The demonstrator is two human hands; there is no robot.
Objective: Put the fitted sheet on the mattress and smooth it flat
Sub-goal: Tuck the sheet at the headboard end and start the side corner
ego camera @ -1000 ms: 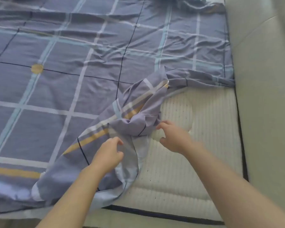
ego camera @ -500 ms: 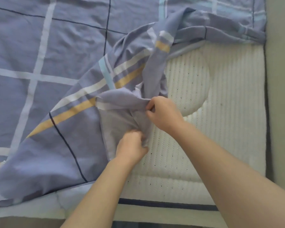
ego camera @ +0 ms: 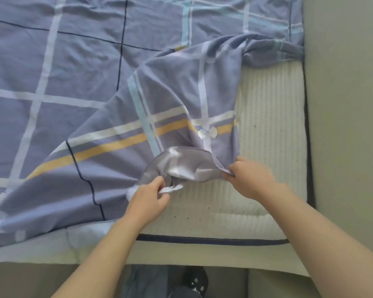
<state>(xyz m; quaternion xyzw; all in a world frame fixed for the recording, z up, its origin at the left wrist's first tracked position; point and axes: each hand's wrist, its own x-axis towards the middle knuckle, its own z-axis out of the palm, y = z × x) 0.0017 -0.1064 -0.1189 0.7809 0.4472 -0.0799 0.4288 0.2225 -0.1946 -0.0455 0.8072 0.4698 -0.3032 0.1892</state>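
A blue-grey checked fitted sheet [ego camera: 78, 87] with white, yellow and dark lines covers most of the white mattress [ego camera: 267, 130]. Its near right corner is folded back, so the mattress corner lies bare. A small white bow [ego camera: 208, 133] sits on the folded part. My left hand [ego camera: 148, 200] pinches the white elastic hem of that corner. My right hand [ego camera: 251, 176] grips the same corner's edge a little to the right. Between the two hands the hem is spread open, showing its pale inner side [ego camera: 181, 164].
A dark piping line [ego camera: 211, 240] runs along the mattress's near edge. A beige wall or bed frame [ego camera: 345, 125] runs along the right side. Below the near edge are my legs and a dark sock with stars [ego camera: 195, 280] on the floor.
Both hands have drawn apart along the hem, opening the bunched corner. The folded corner now lies flatter and wider, and the white bow has come into sight.
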